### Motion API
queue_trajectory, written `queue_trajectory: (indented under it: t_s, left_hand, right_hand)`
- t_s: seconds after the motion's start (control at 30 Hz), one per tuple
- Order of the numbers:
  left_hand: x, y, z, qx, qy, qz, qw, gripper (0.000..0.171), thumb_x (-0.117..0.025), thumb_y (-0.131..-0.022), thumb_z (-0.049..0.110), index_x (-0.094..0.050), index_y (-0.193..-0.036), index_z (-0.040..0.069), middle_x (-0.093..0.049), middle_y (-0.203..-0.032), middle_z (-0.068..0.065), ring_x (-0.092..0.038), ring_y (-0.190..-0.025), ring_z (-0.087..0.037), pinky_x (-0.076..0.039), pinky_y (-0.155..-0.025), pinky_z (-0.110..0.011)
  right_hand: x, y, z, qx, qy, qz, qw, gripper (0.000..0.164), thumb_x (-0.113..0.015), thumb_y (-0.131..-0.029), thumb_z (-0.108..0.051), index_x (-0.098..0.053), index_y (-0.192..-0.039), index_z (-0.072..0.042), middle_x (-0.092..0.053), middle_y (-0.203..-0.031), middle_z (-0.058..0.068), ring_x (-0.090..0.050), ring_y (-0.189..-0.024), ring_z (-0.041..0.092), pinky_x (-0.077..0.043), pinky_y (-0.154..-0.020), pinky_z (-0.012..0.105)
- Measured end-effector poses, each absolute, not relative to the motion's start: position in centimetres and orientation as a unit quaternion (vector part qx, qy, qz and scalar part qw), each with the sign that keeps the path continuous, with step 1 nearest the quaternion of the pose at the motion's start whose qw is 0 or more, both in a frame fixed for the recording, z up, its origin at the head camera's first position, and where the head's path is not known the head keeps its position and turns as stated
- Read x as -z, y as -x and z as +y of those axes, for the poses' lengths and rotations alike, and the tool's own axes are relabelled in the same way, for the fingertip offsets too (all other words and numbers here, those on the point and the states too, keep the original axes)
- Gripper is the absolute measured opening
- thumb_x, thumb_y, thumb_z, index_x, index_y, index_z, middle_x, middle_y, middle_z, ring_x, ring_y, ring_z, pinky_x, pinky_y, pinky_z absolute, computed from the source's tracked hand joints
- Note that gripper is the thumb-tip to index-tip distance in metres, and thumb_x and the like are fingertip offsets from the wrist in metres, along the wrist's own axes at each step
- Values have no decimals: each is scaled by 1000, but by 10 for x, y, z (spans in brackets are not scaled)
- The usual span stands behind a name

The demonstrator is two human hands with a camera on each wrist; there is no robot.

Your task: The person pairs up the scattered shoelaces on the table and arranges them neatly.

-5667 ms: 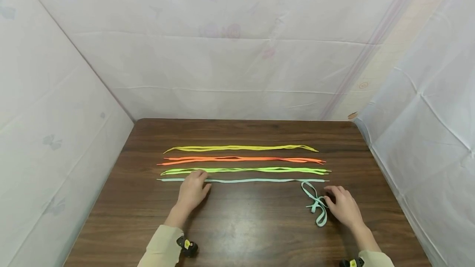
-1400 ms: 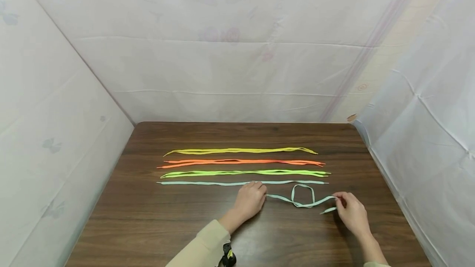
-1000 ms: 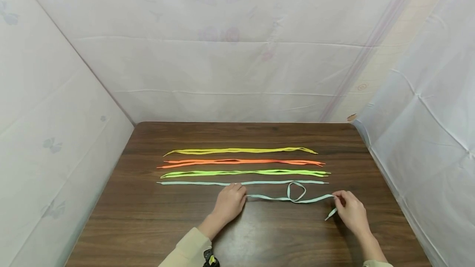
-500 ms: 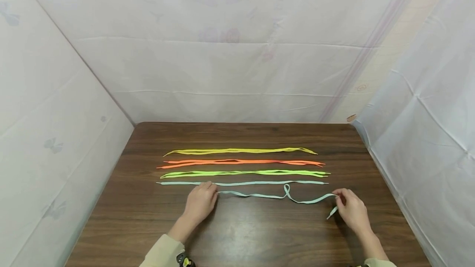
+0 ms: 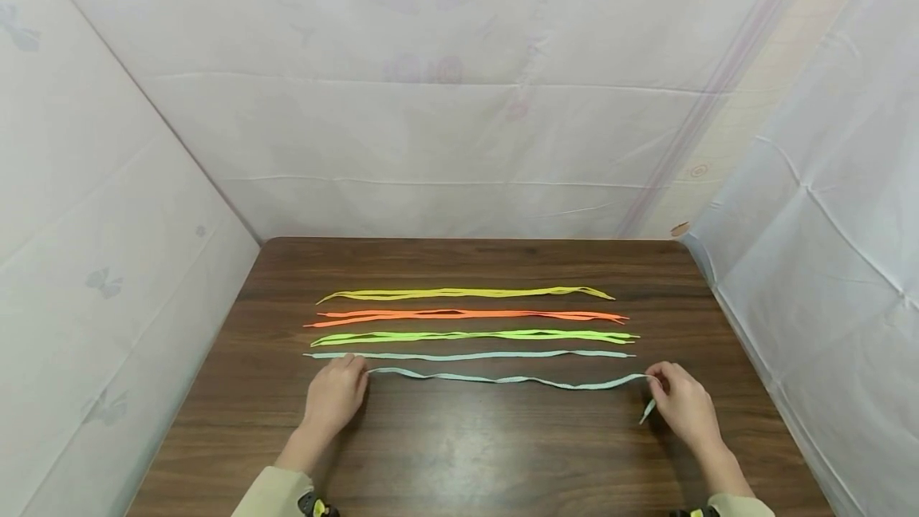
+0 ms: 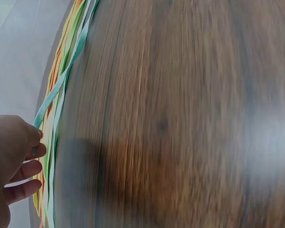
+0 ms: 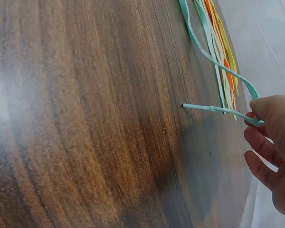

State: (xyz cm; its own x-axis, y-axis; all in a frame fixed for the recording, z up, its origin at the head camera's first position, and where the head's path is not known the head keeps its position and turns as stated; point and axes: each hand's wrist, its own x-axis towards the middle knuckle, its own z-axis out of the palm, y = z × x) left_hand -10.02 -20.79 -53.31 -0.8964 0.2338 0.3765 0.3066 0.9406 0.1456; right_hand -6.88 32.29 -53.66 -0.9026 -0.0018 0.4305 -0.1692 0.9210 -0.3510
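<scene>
A light teal shoelace (image 5: 495,380) stretches between both hands, slightly wavy, near the front of the laid-out rows. My left hand (image 5: 335,396) pinches its left end between thumb and forefinger; the left wrist view shows the lace (image 6: 50,99) rising from that pinch. My right hand (image 5: 685,407) pinches it near the other end, and a short tail with its tip (image 7: 197,107) hangs out past the fingers. Just beyond lies another pale teal shoelace (image 5: 495,356), straight on the table, with the left fingers close to or over its left part.
Behind it, parallel rows of shoelaces lie on the brown wooden table (image 5: 459,453): neon green (image 5: 474,334), orange (image 5: 467,313) and yellow (image 5: 467,292). White sheeting (image 5: 431,126) hangs along the table's back and sides.
From a looped bundle by the right hand, the teal shoelace has become one stretched strand. My left hand has slid left with its end, and the loop has pulled out; the right hand barely moved lately.
</scene>
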Motion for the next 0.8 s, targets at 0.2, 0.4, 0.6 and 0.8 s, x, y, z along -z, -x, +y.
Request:
queue_trajectory:
  t_s: [0.2, 0.4, 0.6, 0.8]
  left_hand:
    - [532, 100, -230, 104, 120, -968, 192, 10, -74, -73, 4, -65, -75, 6, -61, -70, -3, -58, -62, -21, -48, -53, -32]
    - [535, 99, -251, 107, 100, -967, 209, 9, -74, -72, 4, -66, -76, 5, -62, -72, -5, -59, -62, -23, -48, -52, -36]
    - [536, 97, -266, 109, 86, -969, 204, 9, -74, -73, 4, -66, -76, 5, -63, -74, -7, -59, -62, -25, -48, -51, -38]
    - [536, 96, -276, 117, 70, -970, 202, 8, -73, -74, 3, -67, -78, 5, -62, -71, -7, -56, -56, -23, -44, -46, -34]
  right_hand:
    - [534, 72, 321, -191, -49, -959, 202, 11, -69, -75, 0, -63, -81, -8, -56, -69, 0, -51, -58, 12, -40, -47, 27]
    - [533, 75, 320, -192, -46, -965, 173, 9, -69, -78, -3, -64, -83, -8, -57, -72, 0, -46, -55, 7, -38, -47, 26]
    - [534, 79, 320, -177, -66, -965, 179, 14, -72, -73, 1, -64, -81, -7, -58, -73, 1, -50, -60, 10, -41, -50, 30]
    - [538, 83, 322, -148, -118, -960, 205, 21, -74, -67, 5, -63, -80, -7, -58, -72, 2, -55, -60, 16, -44, -49, 32]
